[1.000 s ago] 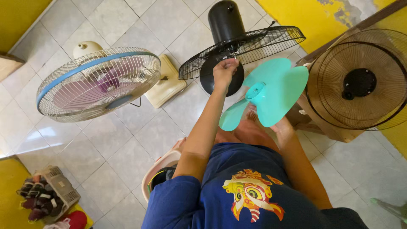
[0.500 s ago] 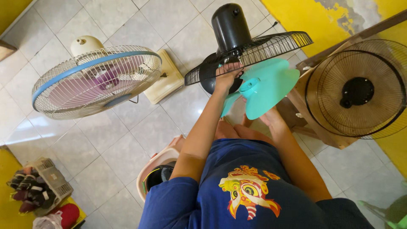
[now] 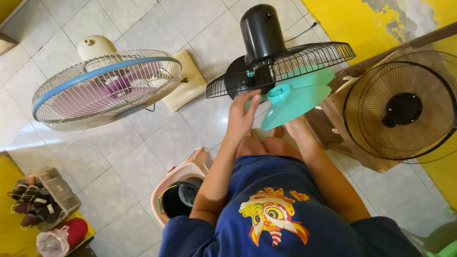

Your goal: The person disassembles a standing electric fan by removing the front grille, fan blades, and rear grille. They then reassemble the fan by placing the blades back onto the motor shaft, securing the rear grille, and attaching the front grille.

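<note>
one head-worn view looks steeply down from close above the person's arms, onto the tiled floor (image 3: 119, 157) and fans.

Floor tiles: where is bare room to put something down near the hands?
Bare tiles lie between the white fan, the pink stool and the basket. It is crowded ahead: the left hand and teal blade sit against the black fan, with the brown grille at right.
</note>
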